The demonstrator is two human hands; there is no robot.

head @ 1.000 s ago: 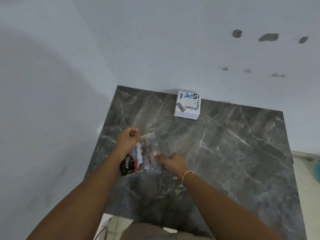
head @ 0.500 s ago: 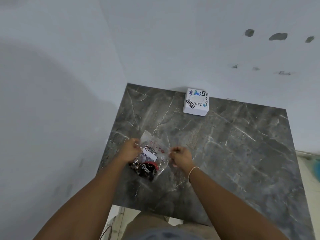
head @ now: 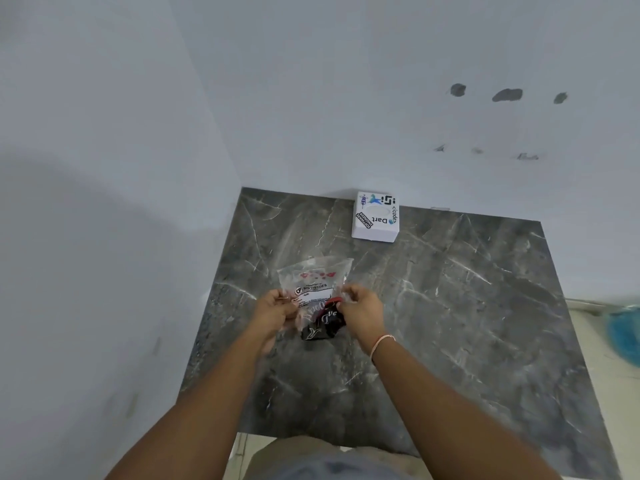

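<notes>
Centre frame: our left hand (head: 275, 311) pinches the left edge of the clear plastic bag (head: 313, 282) and our right hand (head: 362, 311) pinches the right edge, fingers curled tight. A dark sachet (head: 323, 325) sits inside the bag's lower end. We cannot tell whether the bag touches the grey marble top (head: 450, 306). Farther up the frame, by the wall, stands a white stickered box (head: 375, 218).

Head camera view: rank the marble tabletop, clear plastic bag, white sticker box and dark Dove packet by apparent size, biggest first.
1. marble tabletop
2. clear plastic bag
3. white sticker box and dark Dove packet: look about alike; the packet sits inside the bag, partly hidden and nearer the camera, so unranked.
</notes>
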